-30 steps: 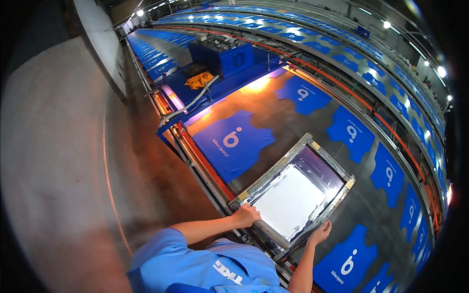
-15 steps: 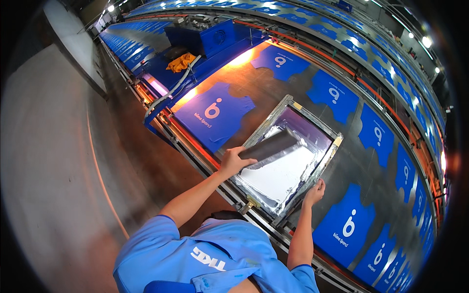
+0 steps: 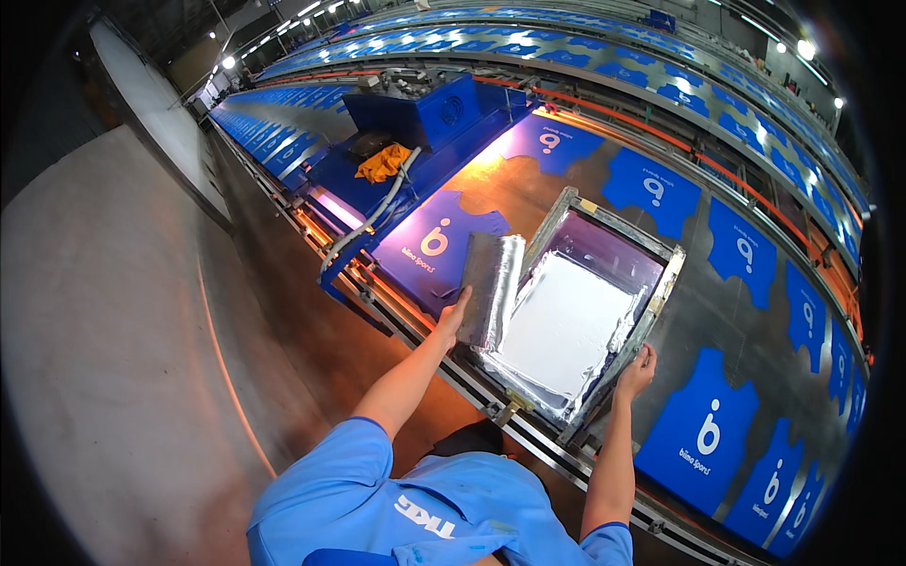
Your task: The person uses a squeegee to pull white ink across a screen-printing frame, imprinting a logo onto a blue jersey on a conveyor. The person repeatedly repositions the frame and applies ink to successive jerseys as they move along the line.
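My left hand is closed around a wide, dark squeegee with a smeared, shiny face. The squeegee stands nearly upright over the left side of a screen printing frame. White ink covers much of the mesh, with a purple strip bare at the far end. At the frame's right edge, my right hand has its fingers curled in against the rim. Under and around the frame runs a dark printing table with blue sleeveless shirt pieces, among them one piece with a white print to the right.
To the left, a blue heater unit on rails glows orange over a shirt piece. An orange cloth and a pale hose lie on it. A metal rail edges the table; a pale surface stands left of the aisle.
My left hand has swung the squeegee from lying slanted across the frame to nearly upright at its left side. My right hand stays by the right edge. The whole view has shifted slightly.
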Available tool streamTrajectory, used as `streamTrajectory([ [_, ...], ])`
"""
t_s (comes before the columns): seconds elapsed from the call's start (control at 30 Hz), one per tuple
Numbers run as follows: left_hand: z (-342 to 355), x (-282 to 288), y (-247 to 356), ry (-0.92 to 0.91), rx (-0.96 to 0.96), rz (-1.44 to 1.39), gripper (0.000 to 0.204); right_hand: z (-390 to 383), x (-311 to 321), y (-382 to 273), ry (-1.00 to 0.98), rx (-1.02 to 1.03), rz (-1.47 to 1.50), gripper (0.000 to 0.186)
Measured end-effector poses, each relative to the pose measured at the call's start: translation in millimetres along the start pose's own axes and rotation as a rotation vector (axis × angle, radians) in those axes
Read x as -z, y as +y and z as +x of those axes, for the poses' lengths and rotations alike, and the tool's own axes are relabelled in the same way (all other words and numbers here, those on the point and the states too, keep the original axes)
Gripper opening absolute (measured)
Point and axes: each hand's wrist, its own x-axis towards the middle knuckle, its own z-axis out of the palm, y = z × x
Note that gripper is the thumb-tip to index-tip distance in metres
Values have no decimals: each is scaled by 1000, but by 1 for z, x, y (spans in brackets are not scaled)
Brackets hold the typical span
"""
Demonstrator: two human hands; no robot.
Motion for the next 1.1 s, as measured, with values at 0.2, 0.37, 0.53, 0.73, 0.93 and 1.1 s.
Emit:
streamTrajectory([
  [0.2, 7, 66, -22, -216, -23, -554, 103, 7, -6, 18, 98, 121, 25, 26],
  [0.37, 0, 171, -18, -234, -79, -731, 75, 3, 0, 7, 51, 78, -48, 27],
  [0.53, 3, 271, -9, -341, 149, -1072, 66, 3, -11, 23, 33, 96, -45, 29],
  [0.73, -4, 267, 0, -356, 92, -1013, 42, 13, 0, 17, 51, 101, -109, 30],
  [0.93, -9, 260, 4, -321, 122, -1030, 35, 13, 0, 20, 57, 118, -71, 30],
  [1.1, -25, 256, -30, -459, 97, -993, 28, 28, -1, 32, 44, 171, -26, 33],
])
